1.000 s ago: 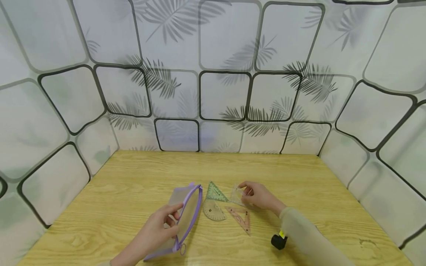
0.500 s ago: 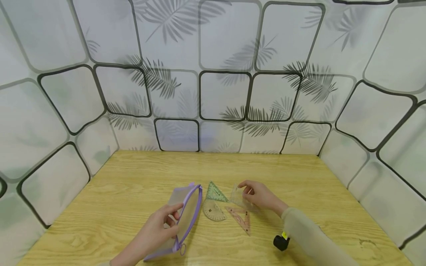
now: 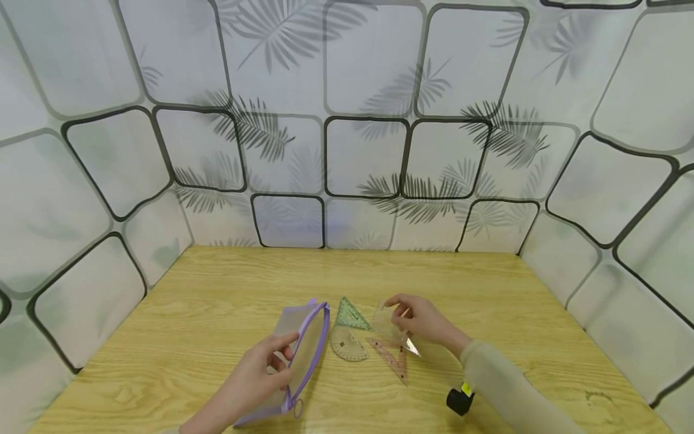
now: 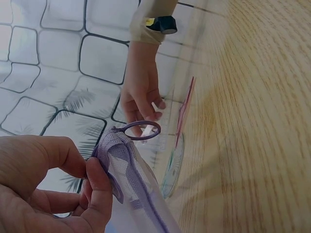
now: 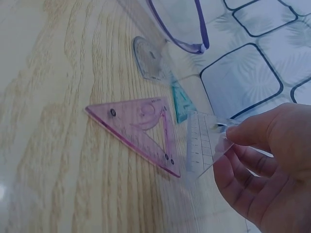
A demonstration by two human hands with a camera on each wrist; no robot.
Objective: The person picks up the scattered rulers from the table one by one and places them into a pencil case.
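Observation:
My left hand (image 3: 257, 364) pinches the rim of a purple-edged, see-through zipper pouch (image 3: 287, 319), whose mouth gapes toward the right. In the left wrist view, thumb and fingertip grip the pouch (image 4: 124, 160) near its end, beside a purple pull ring (image 4: 143, 130). My right hand (image 3: 423, 316) holds a clear set square (image 5: 199, 143) between thumb and fingers, tilted close over the table. Beside it lie a pink set square (image 3: 393, 355), a green set square (image 3: 349, 314) and a clear protractor (image 3: 348, 343).
The wooden table (image 3: 217, 277) meets patterned cloth walls (image 3: 363, 157) at the back and both sides. A black device with a yellow tab (image 3: 459, 401) is at the right sleeve (image 3: 504, 383).
The right hand has tilted the clear set square, so its near corner now glints over the pink one. The left hand and pouch stay put.

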